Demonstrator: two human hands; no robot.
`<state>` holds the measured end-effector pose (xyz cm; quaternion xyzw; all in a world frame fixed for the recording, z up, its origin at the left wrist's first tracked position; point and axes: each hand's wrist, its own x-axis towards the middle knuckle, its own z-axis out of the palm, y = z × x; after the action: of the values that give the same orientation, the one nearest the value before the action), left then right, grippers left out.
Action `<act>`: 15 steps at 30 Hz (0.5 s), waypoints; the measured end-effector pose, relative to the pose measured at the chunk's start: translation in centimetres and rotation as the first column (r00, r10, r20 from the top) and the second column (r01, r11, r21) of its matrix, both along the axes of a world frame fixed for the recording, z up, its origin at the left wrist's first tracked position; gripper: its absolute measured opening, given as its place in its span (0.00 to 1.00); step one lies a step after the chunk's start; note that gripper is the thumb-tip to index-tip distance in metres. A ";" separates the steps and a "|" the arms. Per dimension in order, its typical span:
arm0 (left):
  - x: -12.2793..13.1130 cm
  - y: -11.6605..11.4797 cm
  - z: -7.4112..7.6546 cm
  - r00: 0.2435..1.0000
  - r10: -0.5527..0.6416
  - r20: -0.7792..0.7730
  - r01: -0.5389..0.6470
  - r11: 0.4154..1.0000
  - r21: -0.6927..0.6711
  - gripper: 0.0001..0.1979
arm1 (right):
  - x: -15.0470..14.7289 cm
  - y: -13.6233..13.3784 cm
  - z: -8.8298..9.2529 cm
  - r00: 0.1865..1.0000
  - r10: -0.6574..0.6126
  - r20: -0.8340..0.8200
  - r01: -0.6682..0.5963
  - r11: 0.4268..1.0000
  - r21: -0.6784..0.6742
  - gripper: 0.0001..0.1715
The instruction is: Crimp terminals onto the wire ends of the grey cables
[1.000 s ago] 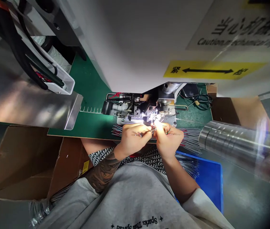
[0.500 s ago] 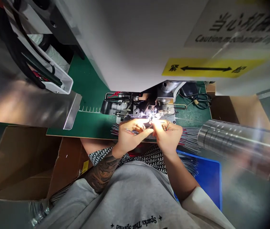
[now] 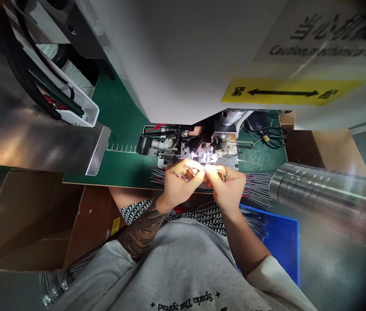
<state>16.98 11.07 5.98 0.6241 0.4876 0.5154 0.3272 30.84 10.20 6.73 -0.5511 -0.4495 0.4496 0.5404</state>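
My left hand (image 3: 178, 183) and my right hand (image 3: 227, 186) meet at the front of a small metal press head (image 3: 199, 151) under a big white machine housing (image 3: 202, 56). Both hands are closed in a pinch on thin coloured wires (image 3: 226, 175), fingertips almost touching under a bright work light. A fan of grey and red wires (image 3: 257, 188) lies across the green bench edge beneath and beside my hands.
A green mat (image 3: 121, 125) covers the bench. A shiny metal chute (image 3: 37, 134) stands at left, above an open cardboard box (image 3: 30, 216). A ribbed metal tube (image 3: 319, 190) juts in from the right. A blue bin (image 3: 283, 242) sits below it.
My hands have drawn closer together at the press head, and the left fingers have curled in tighter on the wires. The view has shifted slightly.
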 end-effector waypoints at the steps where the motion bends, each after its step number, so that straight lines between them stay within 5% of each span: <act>1: 0.1 0.0 -0.1 1.000 0.011 -0.012 -0.011 1.000 0.004 0.03 | -0.1 0.0 0.0 1.000 -0.011 0.002 0.011 1.000 -0.002 0.24; 15: -1.6 -0.5 1.0 0.988 -0.011 -0.153 0.035 0.987 0.154 0.04 | 0.2 1.1 0.6 0.998 -0.008 0.055 0.008 1.000 -0.012 0.30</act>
<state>15.37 10.55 6.99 0.6908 0.4620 0.4992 0.2450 31.02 11.30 7.37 -0.5684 -0.4594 0.4347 0.5263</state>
